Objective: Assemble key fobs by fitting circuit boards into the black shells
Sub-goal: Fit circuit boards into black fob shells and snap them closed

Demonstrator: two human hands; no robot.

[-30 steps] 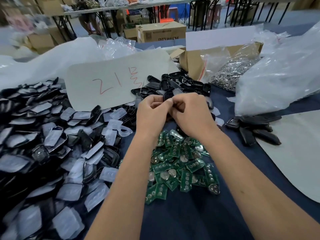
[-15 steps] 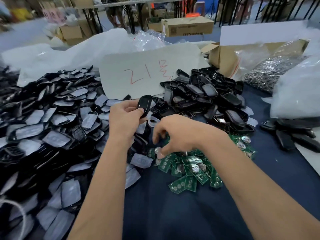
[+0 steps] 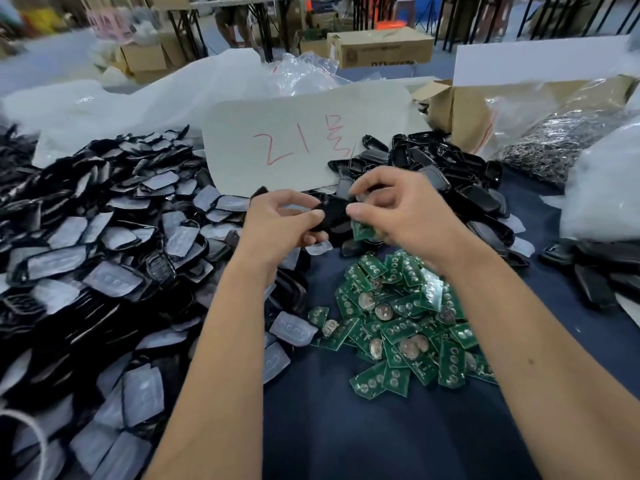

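The step in hand looks to be the mating of one board with one shell, held up over the table (image 3: 346, 427) rather than resting on it. The left hand (image 3: 277, 230) grips a black shell (image 3: 334, 214) between thumb and curled fingers, the shell jutting out to the right of the thumb tip. The right hand (image 3: 398, 213) pinches a green circuit board (image 3: 363, 232) at its lower edge, fingers bent round it, and the board sits just beside the shell, at its lower right corner (whether the two already touch cannot be told, since the fingers cover the joint).

By this reading the board is not yet seated. The next move would call for turning the board flat to the shell's open face, lining up its outline with the cavity, then pressing it in with the thumbs without bending it.

The supply lies close by: a heap of green boards (image 3: 398, 323) directly below the hands, a large pile of shells with pale rubber pads (image 3: 104, 254) to the left, and more black shells (image 3: 467, 188) just behind the right hand, in front of a card marked in red (image 3: 301, 143).
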